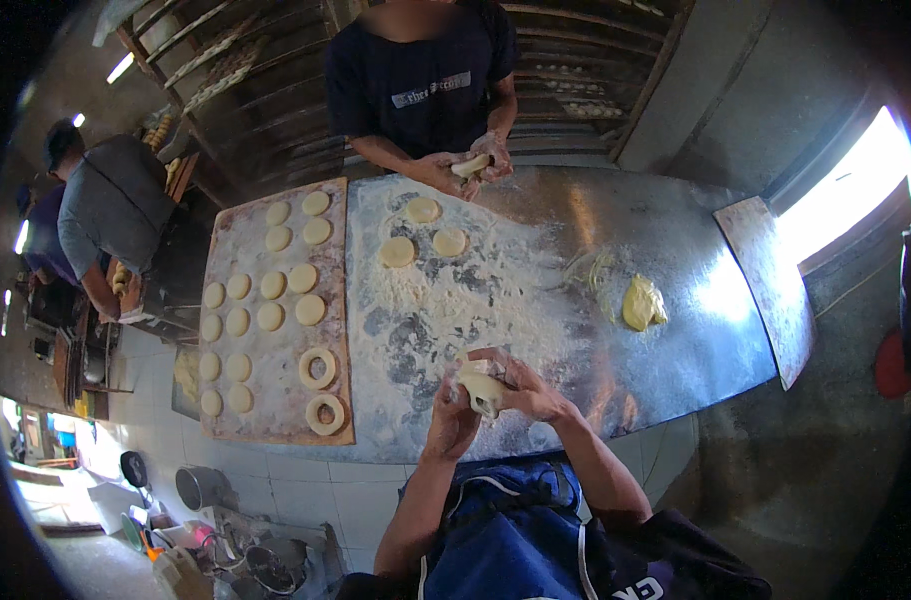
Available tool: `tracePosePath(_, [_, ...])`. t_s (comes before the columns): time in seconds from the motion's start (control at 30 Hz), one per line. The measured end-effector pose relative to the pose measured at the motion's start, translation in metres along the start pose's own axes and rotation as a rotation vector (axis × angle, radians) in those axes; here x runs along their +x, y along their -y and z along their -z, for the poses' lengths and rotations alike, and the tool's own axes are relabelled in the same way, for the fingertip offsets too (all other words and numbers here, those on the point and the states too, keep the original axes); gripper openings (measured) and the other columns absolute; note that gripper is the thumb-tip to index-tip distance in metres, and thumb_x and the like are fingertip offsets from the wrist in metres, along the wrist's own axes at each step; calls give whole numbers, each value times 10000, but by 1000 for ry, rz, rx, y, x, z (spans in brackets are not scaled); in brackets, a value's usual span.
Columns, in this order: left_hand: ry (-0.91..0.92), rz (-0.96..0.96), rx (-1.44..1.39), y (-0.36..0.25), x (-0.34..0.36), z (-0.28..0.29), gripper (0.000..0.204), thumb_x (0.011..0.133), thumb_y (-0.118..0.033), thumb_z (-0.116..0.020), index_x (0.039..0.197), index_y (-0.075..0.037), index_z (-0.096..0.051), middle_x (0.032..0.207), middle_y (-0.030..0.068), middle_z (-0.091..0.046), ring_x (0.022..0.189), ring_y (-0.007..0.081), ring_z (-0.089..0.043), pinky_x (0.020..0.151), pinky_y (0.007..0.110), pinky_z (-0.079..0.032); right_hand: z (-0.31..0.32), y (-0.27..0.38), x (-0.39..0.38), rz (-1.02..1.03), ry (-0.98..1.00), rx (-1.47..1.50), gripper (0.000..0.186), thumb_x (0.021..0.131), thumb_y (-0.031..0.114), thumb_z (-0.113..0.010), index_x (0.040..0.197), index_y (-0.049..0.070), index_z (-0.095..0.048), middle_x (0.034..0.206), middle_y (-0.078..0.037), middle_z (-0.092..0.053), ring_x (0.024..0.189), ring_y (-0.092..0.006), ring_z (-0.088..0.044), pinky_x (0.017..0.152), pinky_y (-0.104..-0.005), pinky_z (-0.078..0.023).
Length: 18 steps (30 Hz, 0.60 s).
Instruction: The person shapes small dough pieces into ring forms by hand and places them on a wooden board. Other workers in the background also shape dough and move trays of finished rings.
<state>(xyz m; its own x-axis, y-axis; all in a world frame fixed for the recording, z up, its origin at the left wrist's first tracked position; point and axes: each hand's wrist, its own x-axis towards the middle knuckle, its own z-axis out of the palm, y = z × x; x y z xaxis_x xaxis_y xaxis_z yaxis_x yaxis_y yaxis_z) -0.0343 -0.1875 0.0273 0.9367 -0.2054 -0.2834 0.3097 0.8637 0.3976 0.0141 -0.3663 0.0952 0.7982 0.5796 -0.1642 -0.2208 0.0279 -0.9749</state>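
Note:
Between my two hands, above the near edge of the metal table, is a pale piece of dough (483,388) with an uneven shape. My left hand (453,408) grips it from the left, and my right hand (533,392) has its fingers closed round the right side. Beyond it, three round dough pieces (397,251) lie on the floured metal tabletop (515,300). On the left, a floured wooden board (275,395) carries several dough rounds (272,286) and two dough rings (324,414) at its near right corner.
Across the table a co-worker (415,90) shapes another dough piece (470,166). A yellowish dough lump (643,303) rests on the right side. A flat panel (765,290) stands along the table's right end. Other people (125,200) work at far left, near racks (585,60).

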Motion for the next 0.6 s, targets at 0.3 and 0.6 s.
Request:
tracePosePath(0.3, [91,20,608,13,18,-21,602,840,148,-615,1368,-118,-504,1299,133,-634,1153,258,-675,967,381,-577,18,-28,7,-319,-465,-151,584,1079,516,-422,1129,0,-691,1034,-119,-656,997,-199,-618,891,-347,-483])
tracePosePath(0.6, [-88,-132,298,9,28,-22,275,1004,-343,-515,1136,-102,-500,1049,98,-618,877,199,-651,724,337,-553,25,-52,6,-316,-396,191,807,1052,643,-362,942,-66,-732,831,-195,-705,829,-260,-657,786,-419,-495])
